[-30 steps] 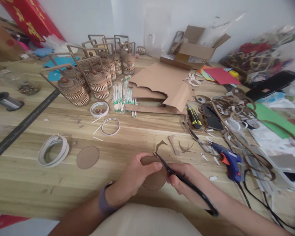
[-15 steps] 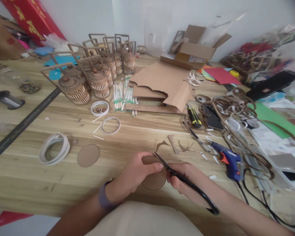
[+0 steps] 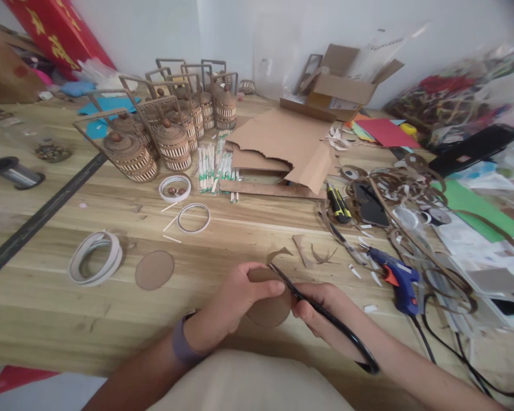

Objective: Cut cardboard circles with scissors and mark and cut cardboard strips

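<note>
My left hand pinches a round piece of brown cardboard, thumb on top and fingers beyond its far edge. In my right hand is a pair of black-handled scissors, with the blades lying along the disc's upper right edge. A thin curved cardboard strip shows at the blade tips. Curved cardboard offcuts lie just beyond my hands. A second cardboard disc rests flat on the table to the left, beside some white rings.
Woven lantern-like baskets with handles stand at back left. A torn cardboard sheet lies mid-table. To the right are a blue glue gun with its cord, a yellow-black utility knife, a phone and tangled brown strips.
Both hands stay in nearly the same place on the cardboard disc and scissors. The scissors have shifted very slightly along the edge; everything on the table stays put.
</note>
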Motion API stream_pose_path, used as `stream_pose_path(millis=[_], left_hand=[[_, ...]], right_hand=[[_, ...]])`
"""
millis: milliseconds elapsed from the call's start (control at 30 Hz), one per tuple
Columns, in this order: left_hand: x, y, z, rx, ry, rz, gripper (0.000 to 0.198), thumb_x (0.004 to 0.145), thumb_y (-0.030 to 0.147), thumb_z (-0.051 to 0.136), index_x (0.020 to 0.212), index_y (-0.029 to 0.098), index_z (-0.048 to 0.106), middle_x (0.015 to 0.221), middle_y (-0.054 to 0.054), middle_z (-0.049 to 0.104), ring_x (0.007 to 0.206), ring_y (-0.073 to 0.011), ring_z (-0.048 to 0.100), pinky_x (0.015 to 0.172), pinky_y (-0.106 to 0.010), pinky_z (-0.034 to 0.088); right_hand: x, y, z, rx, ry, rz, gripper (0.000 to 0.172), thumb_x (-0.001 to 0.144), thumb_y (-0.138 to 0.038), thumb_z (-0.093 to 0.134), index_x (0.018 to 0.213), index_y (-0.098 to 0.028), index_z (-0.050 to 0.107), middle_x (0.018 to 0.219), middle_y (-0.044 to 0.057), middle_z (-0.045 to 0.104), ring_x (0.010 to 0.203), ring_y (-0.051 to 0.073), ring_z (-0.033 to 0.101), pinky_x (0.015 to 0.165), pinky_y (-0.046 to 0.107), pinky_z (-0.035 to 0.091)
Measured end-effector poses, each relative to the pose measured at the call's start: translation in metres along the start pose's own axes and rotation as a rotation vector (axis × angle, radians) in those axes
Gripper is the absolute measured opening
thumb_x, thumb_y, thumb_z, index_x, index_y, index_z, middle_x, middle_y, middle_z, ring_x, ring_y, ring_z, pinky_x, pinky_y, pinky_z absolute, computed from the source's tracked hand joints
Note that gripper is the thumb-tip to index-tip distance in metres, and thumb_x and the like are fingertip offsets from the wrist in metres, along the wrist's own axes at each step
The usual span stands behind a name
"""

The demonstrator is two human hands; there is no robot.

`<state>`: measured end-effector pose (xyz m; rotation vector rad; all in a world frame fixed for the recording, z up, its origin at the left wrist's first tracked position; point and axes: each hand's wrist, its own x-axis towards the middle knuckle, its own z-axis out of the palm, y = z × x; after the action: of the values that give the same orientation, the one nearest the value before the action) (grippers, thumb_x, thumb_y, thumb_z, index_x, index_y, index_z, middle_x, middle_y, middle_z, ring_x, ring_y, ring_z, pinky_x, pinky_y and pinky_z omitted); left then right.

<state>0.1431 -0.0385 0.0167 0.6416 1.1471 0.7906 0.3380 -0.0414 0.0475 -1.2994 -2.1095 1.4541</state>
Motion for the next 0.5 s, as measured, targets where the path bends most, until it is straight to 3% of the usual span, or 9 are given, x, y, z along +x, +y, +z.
stream_pose_path(millis=[200, 367, 500], left_hand=[[-0.0001, -0.0002, 0.0064, -0.237, -0.058, 0.010, 0.049, 0.054, 0.044, 0.092, 0.090, 0.015, 0.076, 0.085, -0.006, 0.078, 0.079, -0.0206, 0.068, 0.075, -0.031, 0.051], [-0.0002, -0.0025, 0.0066, -0.188, 0.060, 0.023, 0.045, 0.052, 0.040, 0.093, 0.087, 0.017, 0.076, 0.083, -0.004, 0.078, 0.076, -0.0201, 0.067, 0.071, -0.030, 0.051], [-0.0007, -0.0009, 0.0060, -0.138, 0.076, 0.028, 0.041, 0.053, 0.039, 0.091, 0.084, 0.018, 0.076, 0.081, -0.003, 0.078, 0.072, -0.0194, 0.066, 0.068, -0.029, 0.049]], right_hand=[[0.0037, 0.0027, 0.0080, -0.001, 0.107, 0.042, 0.072, 0.085, -0.091, 0.026, 0.065, -0.023, 0.039, 0.055, -0.003, 0.040, 0.051, 0.012, 0.034, 0.044, 0.024, 0.026], [0.0045, -0.0013, 0.0081, 0.036, 0.055, -0.039, 0.072, 0.086, -0.090, 0.026, 0.069, -0.022, 0.043, 0.056, -0.003, 0.042, 0.051, 0.011, 0.035, 0.044, 0.024, 0.028], [0.0043, -0.0056, 0.0057, 0.070, 0.027, -0.043, 0.070, 0.089, -0.087, 0.028, 0.070, -0.021, 0.045, 0.056, -0.003, 0.042, 0.051, 0.011, 0.035, 0.045, 0.024, 0.028]])
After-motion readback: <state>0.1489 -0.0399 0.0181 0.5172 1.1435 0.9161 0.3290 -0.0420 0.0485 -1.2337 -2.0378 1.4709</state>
